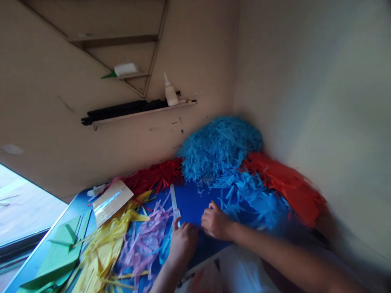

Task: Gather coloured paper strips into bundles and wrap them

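Both hands are close together over the blue tabletop (194,203), near its front edge. My left hand (184,242) has curled fingers with the thumb raised beside the lower end of a narrow pale strip (174,200). Facing it with a small gap, my right hand (216,221) is closed, its knuckles up. What either hand pinches, if anything, is too small or hidden to make out. Purple paper strips (146,240) lie left of my left hand, with a bit of blue paper (165,248) by its wrist. Loose blue fringed paper (247,191) lies just beyond my right hand.
A large blue fringed heap (222,146) fills the corner, between dark red fringe (155,175) and orange-red paper (287,185). Yellow strips (106,244), green sheets (61,248) and a shiny card (112,201) lie left. A wall shelf (146,113) holds a glue bottle (171,94).
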